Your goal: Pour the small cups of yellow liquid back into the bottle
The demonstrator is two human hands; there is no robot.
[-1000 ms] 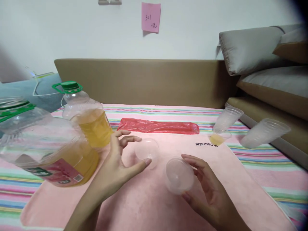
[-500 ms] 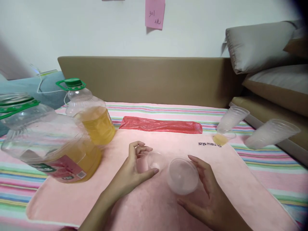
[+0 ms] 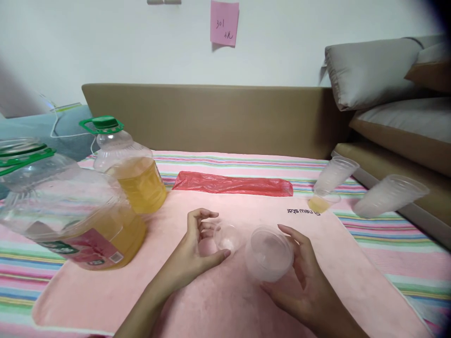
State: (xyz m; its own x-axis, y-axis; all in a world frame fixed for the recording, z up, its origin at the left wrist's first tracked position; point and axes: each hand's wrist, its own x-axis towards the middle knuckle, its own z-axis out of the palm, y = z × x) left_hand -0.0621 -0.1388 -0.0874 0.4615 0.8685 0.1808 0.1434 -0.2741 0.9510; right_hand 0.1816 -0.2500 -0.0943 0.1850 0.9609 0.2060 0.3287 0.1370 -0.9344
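Note:
My left hand point(image 3: 197, 246) curves around a small clear plastic cup point(image 3: 229, 238) standing on the pink cloth. Its thumb tip is close to the cup's near side and its fingers are apart on the left; firm contact does not show. Beside it, a stack of clear plastic cups point(image 3: 269, 253) is tilted with its round mouth toward me. My right hand point(image 3: 299, 267) wraps the stack from the right, thumb at the lower edge and fingers along the far right side. Part of those fingers is hidden behind the stack.
Two large green-capped jugs of yellow liquid, a near jug point(image 3: 88, 225) and a far jug point(image 3: 141, 183), stand left. A red plastic bag point(image 3: 232, 184) lies across the back. At right are a cup with yellow liquid point(image 3: 320, 203) and two leaning cup stacks, one behind point(image 3: 334, 173) and one outermost point(image 3: 391, 195).
My right thumb has moved up against the lower edge of the cup stack, and the stack has tilted slightly. My left hand stays around the single cup. The whole view has shifted a little.

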